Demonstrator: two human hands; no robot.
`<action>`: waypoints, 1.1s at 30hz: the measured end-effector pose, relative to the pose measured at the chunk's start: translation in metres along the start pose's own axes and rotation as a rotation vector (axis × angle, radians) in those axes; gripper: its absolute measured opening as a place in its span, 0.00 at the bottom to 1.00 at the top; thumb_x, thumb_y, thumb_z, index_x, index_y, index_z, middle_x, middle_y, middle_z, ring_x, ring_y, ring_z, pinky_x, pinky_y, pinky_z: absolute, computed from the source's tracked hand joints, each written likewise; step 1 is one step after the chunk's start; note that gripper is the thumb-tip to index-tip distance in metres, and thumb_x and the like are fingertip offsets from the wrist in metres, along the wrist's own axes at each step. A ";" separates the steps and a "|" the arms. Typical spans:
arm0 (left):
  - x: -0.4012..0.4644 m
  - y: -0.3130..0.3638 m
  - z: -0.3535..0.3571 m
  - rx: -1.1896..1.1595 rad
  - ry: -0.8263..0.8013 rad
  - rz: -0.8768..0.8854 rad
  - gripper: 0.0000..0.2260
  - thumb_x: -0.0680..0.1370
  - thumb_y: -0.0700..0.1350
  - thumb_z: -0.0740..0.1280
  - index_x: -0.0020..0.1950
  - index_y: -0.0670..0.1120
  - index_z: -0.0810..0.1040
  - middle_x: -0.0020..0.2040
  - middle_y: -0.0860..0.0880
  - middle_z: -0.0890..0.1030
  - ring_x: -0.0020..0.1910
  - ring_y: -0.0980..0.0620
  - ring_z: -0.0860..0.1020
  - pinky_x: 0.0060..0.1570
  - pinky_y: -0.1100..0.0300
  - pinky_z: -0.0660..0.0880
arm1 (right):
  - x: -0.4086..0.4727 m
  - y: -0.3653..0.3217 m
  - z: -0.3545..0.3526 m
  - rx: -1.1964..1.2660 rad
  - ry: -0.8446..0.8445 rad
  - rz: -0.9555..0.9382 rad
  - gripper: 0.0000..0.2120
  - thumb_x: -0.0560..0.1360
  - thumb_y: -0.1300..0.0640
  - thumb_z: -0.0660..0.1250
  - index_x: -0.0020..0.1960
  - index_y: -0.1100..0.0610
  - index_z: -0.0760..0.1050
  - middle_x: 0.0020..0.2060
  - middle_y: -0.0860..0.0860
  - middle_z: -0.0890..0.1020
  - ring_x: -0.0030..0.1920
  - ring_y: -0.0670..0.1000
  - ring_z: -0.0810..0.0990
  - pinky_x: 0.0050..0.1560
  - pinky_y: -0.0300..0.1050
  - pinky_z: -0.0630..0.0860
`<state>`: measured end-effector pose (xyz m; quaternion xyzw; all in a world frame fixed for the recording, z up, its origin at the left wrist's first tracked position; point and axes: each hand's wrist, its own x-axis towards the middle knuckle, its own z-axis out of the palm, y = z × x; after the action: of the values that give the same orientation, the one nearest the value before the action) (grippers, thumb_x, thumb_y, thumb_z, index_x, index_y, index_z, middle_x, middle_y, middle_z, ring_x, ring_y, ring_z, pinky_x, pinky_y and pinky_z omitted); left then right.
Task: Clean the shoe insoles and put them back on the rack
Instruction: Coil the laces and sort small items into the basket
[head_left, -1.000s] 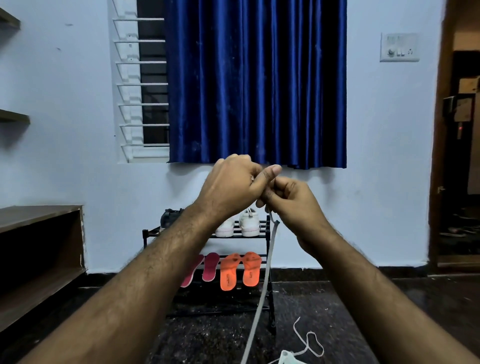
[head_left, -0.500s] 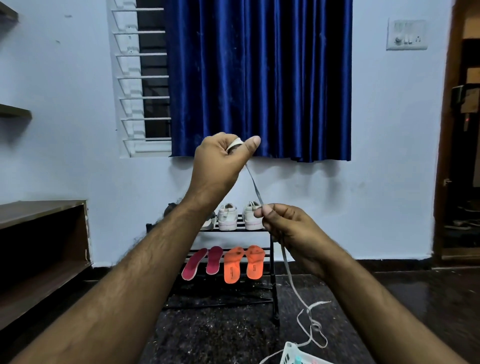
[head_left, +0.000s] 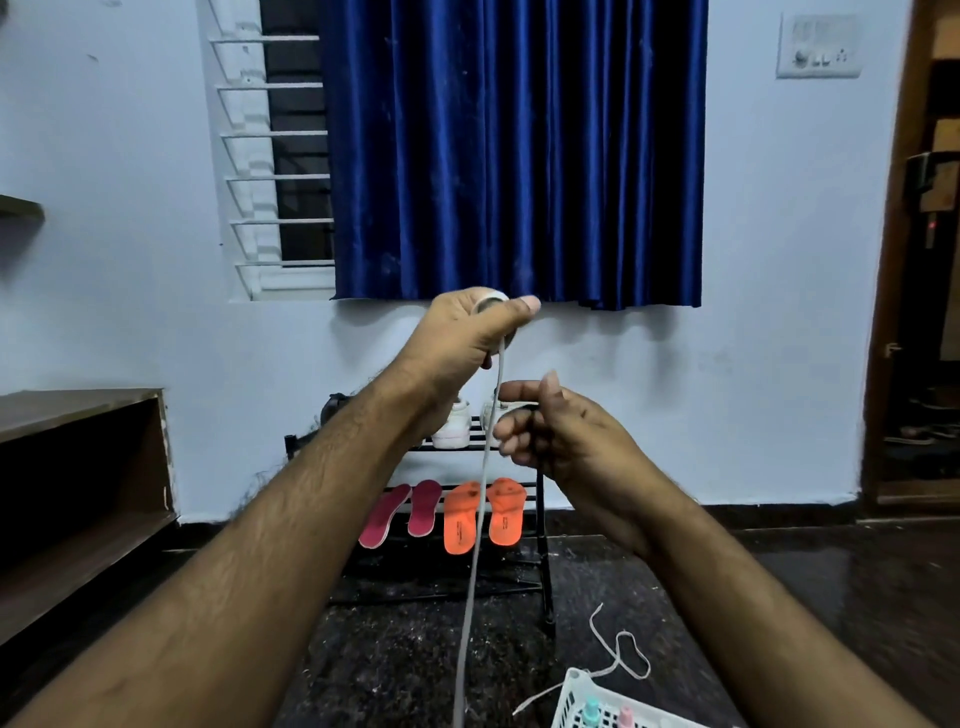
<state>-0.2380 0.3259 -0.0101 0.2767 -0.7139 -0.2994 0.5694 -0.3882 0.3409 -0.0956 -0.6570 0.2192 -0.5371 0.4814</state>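
Presently, item by item: shoe rack (head_left: 543, 512), black, against the wall below the blue curtain (head_left: 519, 150). Lower tier: two pink insoles (head_left: 410, 512) and two orange insoles (head_left: 480, 514), all four leaning on the rack side by side, none in hand. Upper tier: white shoes (head_left: 457, 423), partly hidden behind the arms, and a dark shoe (head_left: 335, 408) at the rack's left end. Left hand (head_left: 467, 338): raised, fingers curled round a small coil of white lace (head_left: 480, 499), thumb pressing on top; the lace hangs straight down from it and out of the bottom edge. Right hand (head_left: 566, 431): just beside the hanging lace, fingers loosely curled, holding nothing that can be made out; whether a fingertip touches the lace cannot be told. Floor, lower right: white basket (head_left: 574, 696) with small bottles in it, and a second loose lace (head_left: 623, 657) looped beside it. Task status, as a judgement: the insoles stand on the rack, but whether they have been cleaned cannot be read from their surfaces; the hands are occupied with the lace, not the insoles.
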 end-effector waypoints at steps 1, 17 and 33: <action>-0.004 -0.001 0.002 0.006 -0.051 -0.017 0.19 0.78 0.49 0.71 0.35 0.41 0.68 0.35 0.43 0.66 0.33 0.51 0.64 0.35 0.58 0.63 | 0.003 -0.002 0.003 -0.030 0.041 0.002 0.24 0.82 0.40 0.56 0.58 0.58 0.79 0.46 0.54 0.81 0.46 0.52 0.77 0.51 0.47 0.72; -0.012 -0.006 -0.006 -0.292 0.081 -0.019 0.16 0.78 0.51 0.71 0.40 0.44 0.70 0.32 0.48 0.68 0.31 0.53 0.64 0.35 0.60 0.65 | 0.001 -0.006 0.012 0.158 0.007 0.025 0.14 0.81 0.44 0.61 0.42 0.52 0.75 0.29 0.48 0.66 0.27 0.45 0.59 0.29 0.38 0.60; -0.160 -0.181 -0.025 -0.504 0.297 -0.407 0.12 0.80 0.43 0.68 0.36 0.46 0.79 0.30 0.50 0.77 0.29 0.55 0.73 0.37 0.59 0.71 | -0.061 0.168 0.028 -0.039 0.111 0.379 0.17 0.78 0.40 0.64 0.38 0.51 0.74 0.27 0.47 0.64 0.26 0.43 0.60 0.30 0.42 0.49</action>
<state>-0.1717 0.3196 -0.2434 0.3046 -0.4573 -0.5299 0.6460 -0.3435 0.3268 -0.2705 -0.5824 0.3756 -0.4681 0.5483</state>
